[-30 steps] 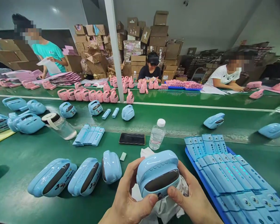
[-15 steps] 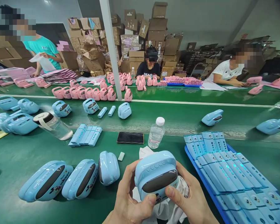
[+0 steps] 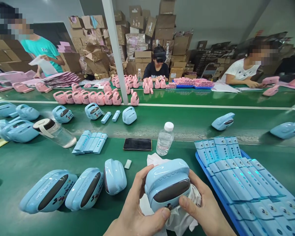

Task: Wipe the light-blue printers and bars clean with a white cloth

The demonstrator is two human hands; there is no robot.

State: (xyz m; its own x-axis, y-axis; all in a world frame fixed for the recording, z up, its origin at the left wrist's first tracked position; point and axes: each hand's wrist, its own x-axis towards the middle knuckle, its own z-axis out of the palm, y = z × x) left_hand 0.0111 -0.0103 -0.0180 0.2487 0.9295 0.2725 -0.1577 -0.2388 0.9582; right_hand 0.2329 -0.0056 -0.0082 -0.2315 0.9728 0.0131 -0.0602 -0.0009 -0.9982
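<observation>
The left hand (image 3: 140, 211) and right hand (image 3: 206, 208) grip a blue case (image 3: 166, 172) with a dark panel (image 3: 172, 191) above crumpled white cloth (image 3: 180, 224). Left of the hands, three similar cases (image 3: 82, 191) rest on the green table (image 3: 39, 159); to the hands' right, blue strips (image 3: 245, 180) fill a blue tray (image 3: 219, 193); beyond them, a phone (image 3: 137, 144) lies near a bottle (image 3: 164, 141).

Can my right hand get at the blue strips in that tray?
Most likely yes: the strips lie just beyond the right hand, with only the tray's rim between. That hand is holding the light blue casing with the left hand, so it would probably need to let go.
</observation>
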